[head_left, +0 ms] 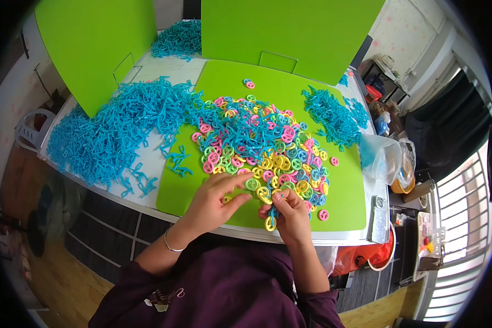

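My right hand (292,216) is closed in a pinch on a small blue plastic clip (273,212). A yellow ring (270,223) hangs at the clip's lower end, and another yellow ring (263,194) shows by the fingertips. Just to the left, my left hand (216,199) has its thumb and fingers apart, with nothing seen between them. Its fingertips reach over the near edge of a pile of pink, yellow, green and blue plastic rings (286,162). Loose blue clips (249,131) lie heaped on top of that pile.
A green mat (344,210) covers the middle of the white table (142,205). Large heaps of blue clips (131,123) lie at the left, with a smaller heap (331,117) at the right. Green boards (290,38) with wire stands rise at the back. A clear plastic bag (380,158) hangs by the right edge.
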The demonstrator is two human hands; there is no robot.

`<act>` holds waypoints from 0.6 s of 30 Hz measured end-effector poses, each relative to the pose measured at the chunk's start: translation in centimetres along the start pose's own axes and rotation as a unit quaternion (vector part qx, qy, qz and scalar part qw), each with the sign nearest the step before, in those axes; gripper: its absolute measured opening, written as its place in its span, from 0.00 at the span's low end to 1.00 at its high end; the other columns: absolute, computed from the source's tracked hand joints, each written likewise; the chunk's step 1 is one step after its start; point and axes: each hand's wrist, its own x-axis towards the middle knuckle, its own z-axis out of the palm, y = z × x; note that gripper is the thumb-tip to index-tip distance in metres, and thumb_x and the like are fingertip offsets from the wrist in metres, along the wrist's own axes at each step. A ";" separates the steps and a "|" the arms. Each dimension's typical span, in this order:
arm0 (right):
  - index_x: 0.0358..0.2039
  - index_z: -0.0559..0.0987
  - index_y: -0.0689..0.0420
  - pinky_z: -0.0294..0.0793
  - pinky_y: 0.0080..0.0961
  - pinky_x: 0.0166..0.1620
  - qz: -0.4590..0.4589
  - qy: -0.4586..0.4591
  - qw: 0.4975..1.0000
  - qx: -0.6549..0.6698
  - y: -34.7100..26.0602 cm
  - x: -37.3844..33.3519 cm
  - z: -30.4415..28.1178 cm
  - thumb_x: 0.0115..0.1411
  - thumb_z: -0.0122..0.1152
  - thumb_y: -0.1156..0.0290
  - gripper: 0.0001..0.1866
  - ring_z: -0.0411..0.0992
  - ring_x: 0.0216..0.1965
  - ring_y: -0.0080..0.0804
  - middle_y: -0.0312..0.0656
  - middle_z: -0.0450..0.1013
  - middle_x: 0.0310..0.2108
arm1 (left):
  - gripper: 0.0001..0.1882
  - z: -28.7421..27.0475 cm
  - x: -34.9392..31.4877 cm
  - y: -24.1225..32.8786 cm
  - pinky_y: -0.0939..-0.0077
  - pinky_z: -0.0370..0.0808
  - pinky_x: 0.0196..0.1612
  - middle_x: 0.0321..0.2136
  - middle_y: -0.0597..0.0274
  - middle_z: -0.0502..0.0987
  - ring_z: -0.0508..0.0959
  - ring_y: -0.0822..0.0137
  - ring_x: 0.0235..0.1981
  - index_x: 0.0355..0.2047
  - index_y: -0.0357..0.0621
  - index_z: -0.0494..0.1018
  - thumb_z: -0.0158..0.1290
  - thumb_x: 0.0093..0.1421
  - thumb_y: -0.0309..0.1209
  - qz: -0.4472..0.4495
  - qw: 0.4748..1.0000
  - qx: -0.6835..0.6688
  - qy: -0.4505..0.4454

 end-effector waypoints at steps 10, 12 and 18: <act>0.30 0.70 0.59 0.75 0.28 0.34 -0.025 0.008 1.000 -0.017 0.8 -0.1 0.1 0.64 0.52 0.70 0.07 0.74 0.27 0.31 0.44 0.75 0.25 | 0.08 2.2 -0.8 -0.6 0.72 0.73 0.34 0.30 0.62 0.80 0.78 0.62 0.31 0.33 0.43 0.79 0.60 0.50 0.23 0.048 0.999 -0.003 -0.007; 0.31 0.70 0.59 0.76 0.28 0.34 0.001 0.011 1.000 0.010 0.8 -0.1 0.0 0.65 0.51 0.67 0.08 0.74 0.26 0.32 0.43 0.75 0.24 | 0.09 2.1 -0.6 -0.3 0.71 0.74 0.34 0.30 0.62 0.80 0.78 0.62 0.31 0.33 0.43 0.79 0.60 0.50 0.23 0.045 0.999 0.001 -0.014; 0.34 0.70 0.58 0.76 0.31 0.35 0.074 0.031 0.992 0.102 -0.2 -0.7 0.4 0.66 0.48 0.64 0.10 0.74 0.28 0.35 0.44 0.74 0.27 | 0.11 2.0 -0.9 -0.5 0.71 0.73 0.33 0.31 0.60 0.78 0.77 0.62 0.31 0.35 0.43 0.79 0.59 0.49 0.21 0.069 0.994 0.077 0.029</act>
